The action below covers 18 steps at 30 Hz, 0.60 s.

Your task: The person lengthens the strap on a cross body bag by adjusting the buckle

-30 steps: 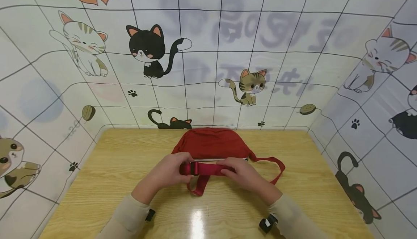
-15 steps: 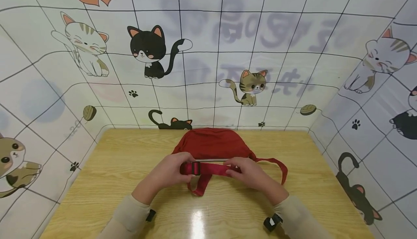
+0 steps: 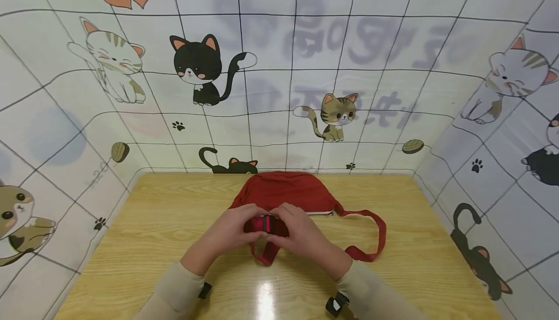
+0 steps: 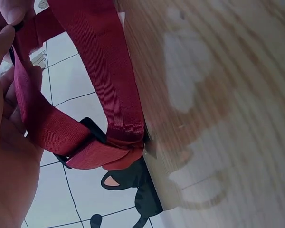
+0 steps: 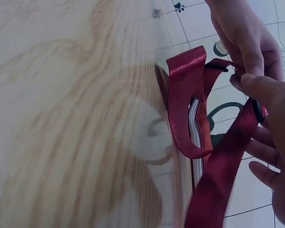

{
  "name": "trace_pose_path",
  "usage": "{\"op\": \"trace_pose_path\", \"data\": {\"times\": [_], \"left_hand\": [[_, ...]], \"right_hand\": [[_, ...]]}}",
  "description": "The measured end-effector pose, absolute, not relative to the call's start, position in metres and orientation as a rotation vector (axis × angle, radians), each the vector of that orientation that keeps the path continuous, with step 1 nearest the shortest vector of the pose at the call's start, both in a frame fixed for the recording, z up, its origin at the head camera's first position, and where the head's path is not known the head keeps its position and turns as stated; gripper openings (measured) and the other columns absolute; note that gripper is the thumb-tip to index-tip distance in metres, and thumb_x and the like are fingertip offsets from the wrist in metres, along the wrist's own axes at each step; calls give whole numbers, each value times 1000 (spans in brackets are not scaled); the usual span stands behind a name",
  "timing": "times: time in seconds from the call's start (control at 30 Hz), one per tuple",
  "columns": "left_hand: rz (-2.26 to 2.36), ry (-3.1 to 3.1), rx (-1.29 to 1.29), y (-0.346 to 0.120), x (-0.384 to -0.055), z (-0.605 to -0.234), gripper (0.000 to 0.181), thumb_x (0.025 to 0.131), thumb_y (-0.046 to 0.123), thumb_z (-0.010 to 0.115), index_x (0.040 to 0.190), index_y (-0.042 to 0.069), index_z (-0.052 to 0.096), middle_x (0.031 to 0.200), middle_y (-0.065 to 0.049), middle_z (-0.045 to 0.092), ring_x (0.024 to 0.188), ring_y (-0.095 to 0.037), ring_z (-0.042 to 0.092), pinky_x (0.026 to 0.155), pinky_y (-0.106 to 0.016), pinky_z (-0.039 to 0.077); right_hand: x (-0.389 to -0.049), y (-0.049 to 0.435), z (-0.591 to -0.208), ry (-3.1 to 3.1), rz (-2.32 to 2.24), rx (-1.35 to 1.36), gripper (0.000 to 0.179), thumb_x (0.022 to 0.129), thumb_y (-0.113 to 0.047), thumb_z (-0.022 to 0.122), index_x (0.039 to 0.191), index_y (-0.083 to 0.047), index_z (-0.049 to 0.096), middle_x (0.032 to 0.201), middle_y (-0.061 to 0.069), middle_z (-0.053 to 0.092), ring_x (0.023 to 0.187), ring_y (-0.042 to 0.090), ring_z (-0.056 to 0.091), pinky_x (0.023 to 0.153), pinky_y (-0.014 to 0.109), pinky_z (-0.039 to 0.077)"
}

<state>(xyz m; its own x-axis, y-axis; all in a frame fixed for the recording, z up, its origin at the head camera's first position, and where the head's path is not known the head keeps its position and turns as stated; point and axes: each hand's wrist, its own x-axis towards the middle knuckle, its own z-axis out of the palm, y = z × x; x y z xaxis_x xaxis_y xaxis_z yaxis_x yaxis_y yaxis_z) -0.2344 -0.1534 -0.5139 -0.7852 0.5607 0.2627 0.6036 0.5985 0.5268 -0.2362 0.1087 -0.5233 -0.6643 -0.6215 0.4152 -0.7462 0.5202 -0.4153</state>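
A red waist bag [image 3: 284, 191] lies at the back of the table, its zip edge facing me. In front of it, my left hand [image 3: 229, 230] pinches the red strap [image 3: 255, 225] close to a small black buckle [image 3: 268, 224]. From the other side, my right hand [image 3: 301, 232] grips the strap at the same buckle, and the fingertips of both hands nearly meet. A second black slider [image 4: 92, 129] sits lower on the strap loop in the left wrist view. My fingers partly hide the buckle, so its details cannot be made out.
The wooden table [image 3: 174, 189] has a white cat-print sheet [image 3: 271, 82] rising behind it and along both sides. A loose strap loop [image 3: 380, 232] trails from the bag's right end onto the table. Another strap fold [image 3: 266, 257] hangs below my hands.
My right hand first slid slightly right along the strap, then came left to the buckle beside my left hand. The left hand has barely moved. The trailing loop at right now lies wider.
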Motion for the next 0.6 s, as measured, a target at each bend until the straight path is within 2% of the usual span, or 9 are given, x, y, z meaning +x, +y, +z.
{"op": "trace_pose_path", "data": {"times": [0.13,0.3,0.47,0.6], "left_hand": [[-988,-2736,-993,-155,-234,-515,47,92,31,94,132,24,71,122,16,70,101,-3,64,86,-30,58],[-1059,-2757,-960,-157,-233,-515,43,92,29,94,128,25,71,118,18,70,99,-4,65,87,-31,59],[-1075,-2737,-978,-159,-236,-517,20,100,28,86,116,26,73,104,21,69,90,-4,64,82,-32,57],[-1045,-2719,-997,-161,-237,-516,8,104,24,80,109,24,74,96,19,67,82,-5,61,76,-31,55]], "right_hand": [[-237,102,-523,-2513,838,1155,50,90,-30,96,127,-13,68,114,-3,64,101,14,60,89,33,56],[-237,105,-520,-2503,872,1173,50,90,-26,96,130,-13,69,116,-1,61,108,14,58,90,31,57],[-236,111,-515,-2460,858,1159,54,86,-21,99,131,-12,70,119,2,60,114,15,57,91,33,59],[-235,115,-512,-2478,819,1150,55,85,-20,100,130,-13,69,117,0,60,112,14,56,89,32,58]]}}
